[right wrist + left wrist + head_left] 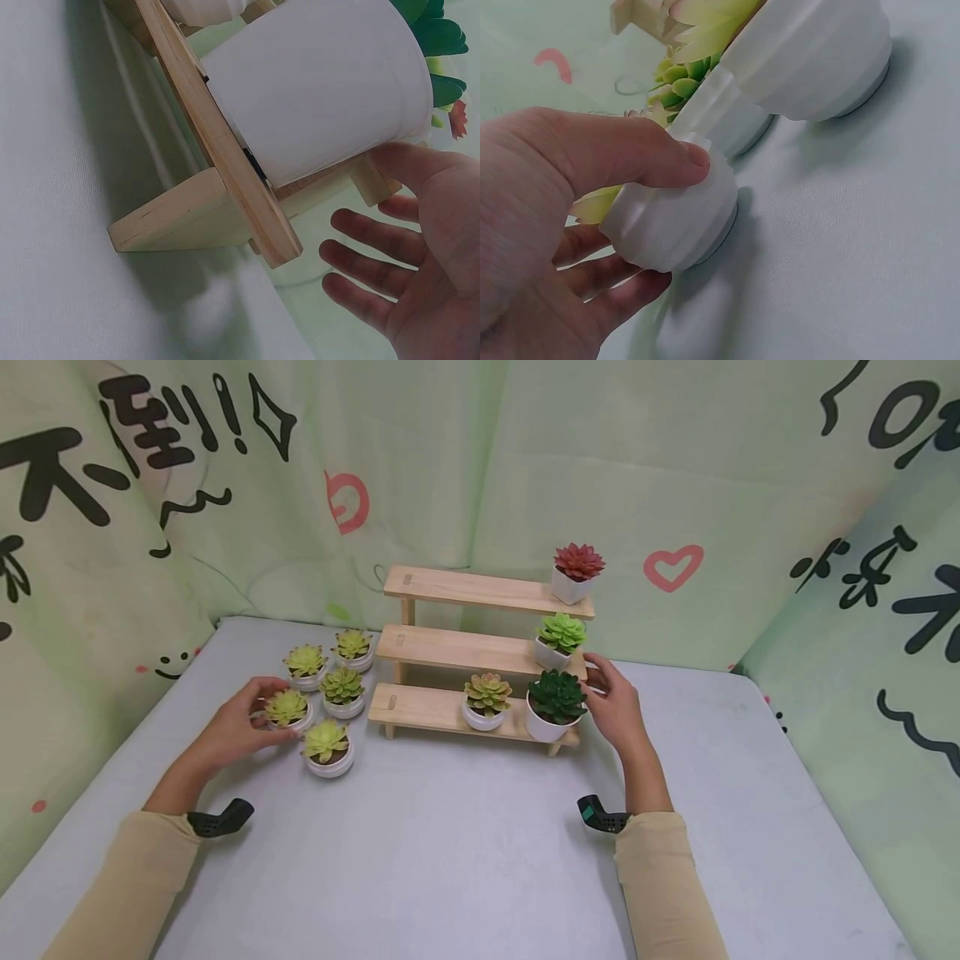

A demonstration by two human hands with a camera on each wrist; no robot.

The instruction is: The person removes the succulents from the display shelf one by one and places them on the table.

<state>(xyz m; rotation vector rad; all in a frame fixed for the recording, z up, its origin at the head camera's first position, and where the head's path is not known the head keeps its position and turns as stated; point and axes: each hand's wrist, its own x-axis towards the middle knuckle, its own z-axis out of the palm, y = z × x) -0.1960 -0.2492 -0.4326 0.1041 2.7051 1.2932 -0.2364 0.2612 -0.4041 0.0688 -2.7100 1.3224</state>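
Observation:
At the left, my left hand (236, 727) holds a small potted succulent (287, 707) with yellow-green leaves, thumb on one side of the white ribbed pot (679, 217) and fingers on the other. Beside the right end of a three-tier wooden stand (427, 708) is my right hand (618, 706). Its fingers are spread and loosely bent, and the thumb lies close to the white pot of a dark green succulent (557, 697); whether it touches I cannot tell. That plant stands on the bottom tier, next to a succulent with reddish-tipped leaves (487, 693).
Several similar potted succulents (327, 743) cluster around the left hand, left of the stand. A bright green succulent (561, 633) stands on the middle tier's right end, a red one (577, 564) on the top tier's. Printed pale green curtains (600, 468) surround the white table (420, 860).

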